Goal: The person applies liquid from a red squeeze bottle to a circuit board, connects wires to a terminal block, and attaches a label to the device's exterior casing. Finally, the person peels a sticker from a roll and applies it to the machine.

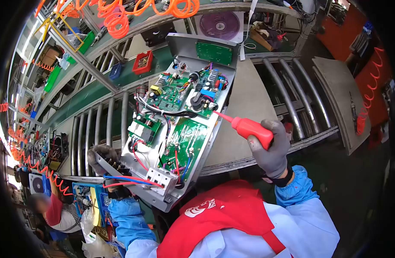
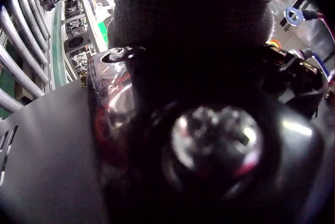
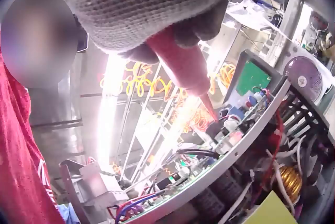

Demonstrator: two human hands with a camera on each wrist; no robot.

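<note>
Red plastic squeeze bottle [image 1: 252, 130]: was gripped by curled fingers of grey-gloved right hand [image 1: 271, 154]; steady, light squeezing seemed advisable. Grey metal chassis [image 1: 158, 201]: edge was clasped by left hand's [image 1: 105, 152] curled fingers.

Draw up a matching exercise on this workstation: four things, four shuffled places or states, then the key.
Things:
1. Red bottle
2. Left hand
3. Red bin
4. Red apron

Places or states:
A. Beside the small blue bin
B. Marked in white
C. Gripped by the right hand
D. At the edge of the metal chassis

Pairs: 1-C, 2-D, 3-A, 4-B
</note>
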